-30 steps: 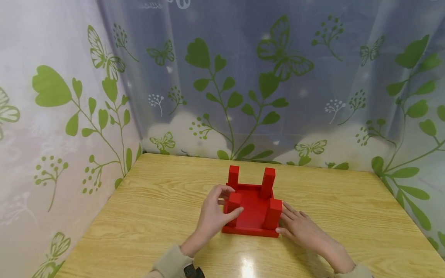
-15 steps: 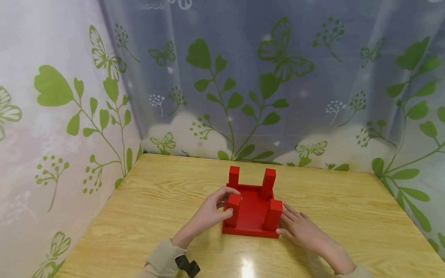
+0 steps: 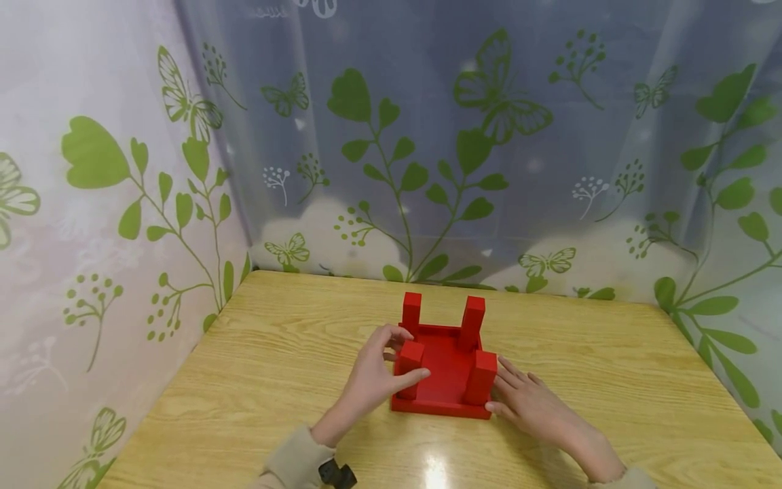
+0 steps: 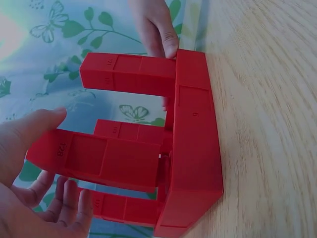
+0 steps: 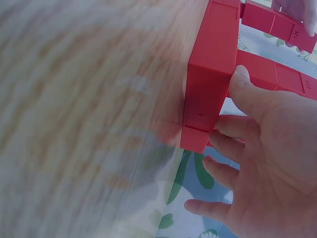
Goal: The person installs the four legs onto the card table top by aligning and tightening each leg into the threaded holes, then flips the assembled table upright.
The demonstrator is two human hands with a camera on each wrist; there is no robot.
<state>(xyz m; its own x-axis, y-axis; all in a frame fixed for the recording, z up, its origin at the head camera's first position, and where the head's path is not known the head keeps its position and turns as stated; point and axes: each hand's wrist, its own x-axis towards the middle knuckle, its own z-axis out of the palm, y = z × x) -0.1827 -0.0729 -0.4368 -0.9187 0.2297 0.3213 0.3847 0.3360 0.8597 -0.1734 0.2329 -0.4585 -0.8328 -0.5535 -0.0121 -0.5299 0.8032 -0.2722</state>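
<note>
An upturned red piece shaped like a small table rests on the tabletop, its shallow square base down and a square leg standing up at each corner. My left hand is at the near-left leg, thumb across one side and curled fingers round the other. In the left wrist view a narrow gap shows where this leg joins the base. My right hand rests against the near-right corner. Its thumb touches the rim and its fairly straight fingers lie along the side. The near-right leg rises beside it.
A light wood-grain tabletop lies under everything. Behind it hangs a grey-blue curtain printed with green leaves and butterflies, and a pale one hangs at the left. A black wrist strap is at the left sleeve.
My left thumb drew back from the leg as the fingers reached forward, then swung across it again. The right hand and the red base have stayed put.
</note>
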